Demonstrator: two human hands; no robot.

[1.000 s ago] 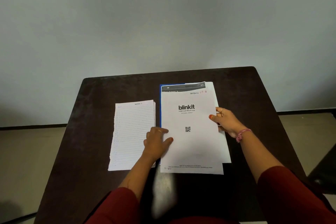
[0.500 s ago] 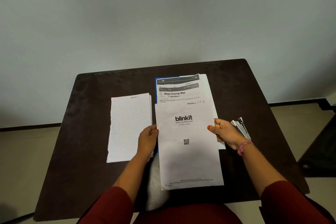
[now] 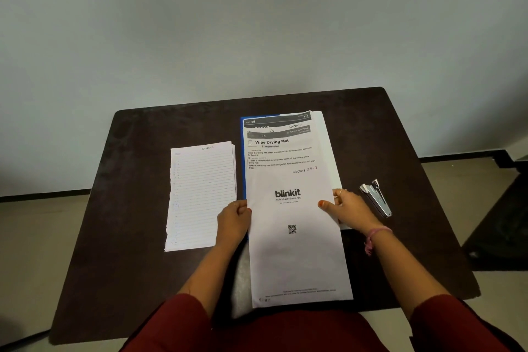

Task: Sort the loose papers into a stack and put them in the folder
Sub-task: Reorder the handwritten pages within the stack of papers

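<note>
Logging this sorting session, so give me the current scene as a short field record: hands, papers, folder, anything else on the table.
left hand: grips the left edge of the blinkit sheet
right hand: pinches the right edge of the same sheet
blinkit sheet: topmost, its near end overhanging the table edge
Wipe Drying Mat sheet: under it, upper part showing
blue folder: under the papers, only a strip of its left and top edges visible
lined paper stack: left of the folder, lying apart
stapler: right of the papers
table: dark
</note>
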